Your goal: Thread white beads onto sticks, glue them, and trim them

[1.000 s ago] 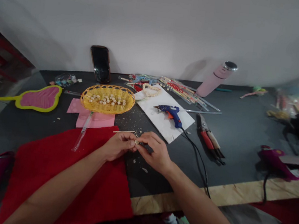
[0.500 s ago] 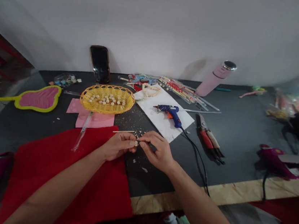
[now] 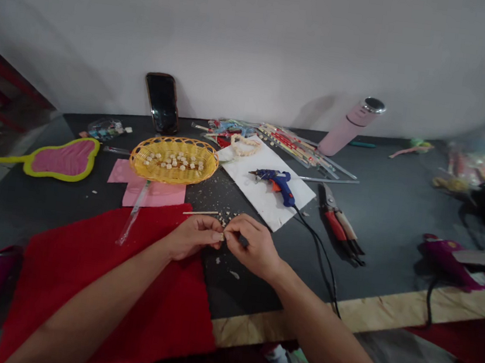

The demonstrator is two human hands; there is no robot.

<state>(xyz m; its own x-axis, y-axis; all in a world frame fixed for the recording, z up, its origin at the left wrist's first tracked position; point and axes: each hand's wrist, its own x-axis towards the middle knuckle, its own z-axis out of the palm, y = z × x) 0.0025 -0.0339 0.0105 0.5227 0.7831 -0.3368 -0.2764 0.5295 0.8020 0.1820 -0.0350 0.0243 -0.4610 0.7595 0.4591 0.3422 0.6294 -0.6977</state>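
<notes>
My left hand (image 3: 195,237) pinches a small cream-coloured piece (image 3: 221,236) between thumb and fingers. Most of the piece is hidden by the fingertips. From the other side my right hand (image 3: 253,245) meets it, thumb and forefinger pinched together at the same piece. Just beyond the fingers, pale crumbs (image 3: 225,217) are scattered on the dark table, and a thin wooden stick (image 3: 200,213) lies by the left knuckles. A yellow wicker basket (image 3: 137,173) farther back holds several similar cream pieces (image 3: 178,162).
A blue glue gun (image 3: 283,188) rests on white paper (image 3: 246,185), its cord running toward the table's front edge. Red-handled pliers (image 3: 338,221), a pink bottle (image 3: 346,129), a phone (image 3: 162,103), a pink-yellow hand mirror (image 3: 64,158) and red cloth (image 3: 123,285) surround the hands.
My right fingers have closed in on the cream piece and curled more, covering more of it. Everything else on the table stays put.
</notes>
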